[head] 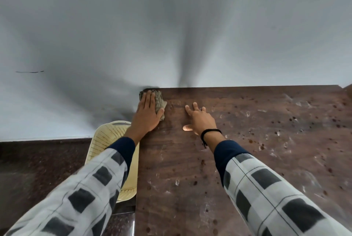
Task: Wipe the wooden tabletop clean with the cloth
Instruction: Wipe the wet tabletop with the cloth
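Observation:
The dark wooden tabletop (247,159) fills the right half of the view, dotted with dark spots and pale smears. My left hand (146,114) lies flat on a grey-brown crumpled cloth (159,102) at the table's far left corner, pressing it against the wood. The cloth sticks out to the right of my fingers and past the far edge. My right hand (200,119) rests on the tabletop a little to the right, fingers spread, holding nothing. A black band circles that wrist.
A cream perforated plastic chair (106,140) stands against the table's left edge, under my left forearm. A pale wall rises right behind the table's far edge. Dark speckled floor (38,169) lies to the left.

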Motion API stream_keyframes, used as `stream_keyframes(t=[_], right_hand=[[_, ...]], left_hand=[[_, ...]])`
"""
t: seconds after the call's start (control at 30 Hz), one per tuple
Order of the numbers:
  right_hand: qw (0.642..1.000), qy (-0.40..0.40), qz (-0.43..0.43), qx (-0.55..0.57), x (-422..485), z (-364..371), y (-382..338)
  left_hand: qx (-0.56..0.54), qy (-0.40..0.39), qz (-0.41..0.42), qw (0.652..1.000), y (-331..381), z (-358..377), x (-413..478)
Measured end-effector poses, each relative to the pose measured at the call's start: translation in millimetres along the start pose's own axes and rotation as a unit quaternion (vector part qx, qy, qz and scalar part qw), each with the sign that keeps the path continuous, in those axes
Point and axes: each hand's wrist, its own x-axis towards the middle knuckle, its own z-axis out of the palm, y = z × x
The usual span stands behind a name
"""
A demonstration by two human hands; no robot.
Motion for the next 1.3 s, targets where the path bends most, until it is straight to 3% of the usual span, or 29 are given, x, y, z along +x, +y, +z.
stream_keyframes(t=[0.3, 0.57, 0.77, 1.03, 1.3], right_hand=[[1.000, 0.008, -0.001, 0.018, 1, 3, 0], [1.000, 0.009, 0.006, 0.024, 1, 3, 1], [1.000, 0.007, 0.009, 0.018, 0, 1, -1], [1.000, 0.019, 0.010, 0.014, -1, 0, 3], [1.000, 0.024, 0.009, 0.012, -2, 1, 1]], left_hand=[[0.007, 0.047, 0.014, 0.999, -2, 11, -13], [0.010, 0.026, -0.003, 1.000, 9, -6, 11], [0.030, 0.031, 0.049, 0.998, -2, 14, -54], [0.039, 0.006, 0.030, 0.999, 1, -5, 4], [0.067, 0.019, 0.099, 0.993, -9, 15, -98]])
